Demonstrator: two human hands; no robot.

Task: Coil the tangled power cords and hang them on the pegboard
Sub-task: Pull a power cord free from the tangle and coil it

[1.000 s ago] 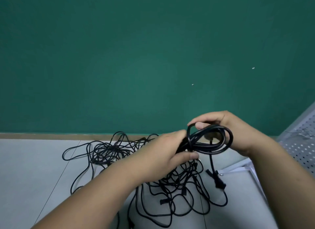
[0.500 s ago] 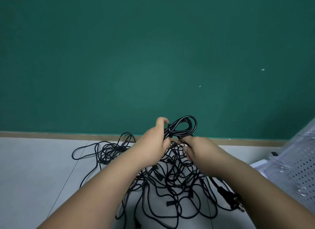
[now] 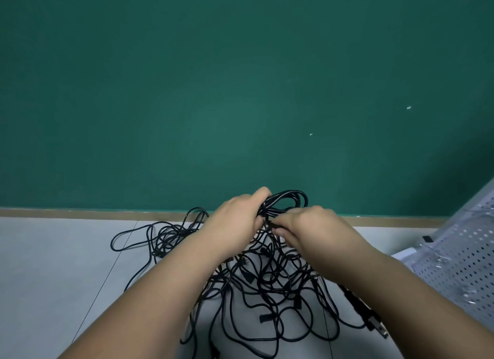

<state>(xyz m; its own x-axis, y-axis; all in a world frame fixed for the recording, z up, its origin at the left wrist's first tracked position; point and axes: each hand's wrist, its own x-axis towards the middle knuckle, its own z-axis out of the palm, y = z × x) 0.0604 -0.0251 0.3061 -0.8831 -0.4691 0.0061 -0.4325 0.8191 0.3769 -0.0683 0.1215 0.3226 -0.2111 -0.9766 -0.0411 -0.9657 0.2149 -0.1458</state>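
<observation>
The left hand (image 3: 238,219) grips a small coil of cord (image 3: 290,197), its fingers curled round the gathered end, low in the view at 6 o'clock. At its 3 o'clock, the right hand (image 3: 311,225) pinches a strand just under the coil. The tangle of cords (image 3: 267,291) lies beneath both on the floor (image 3: 53,278). The pegboard (image 3: 459,265) is at 4 o'clock.

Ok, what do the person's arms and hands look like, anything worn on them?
Both are bare. The left hand and right hand have no gloves, and no rings show on the sides in view. The left forearm and right forearm are uncovered down to the picture's edge: no sleeves, watch or wristband visible.
</observation>
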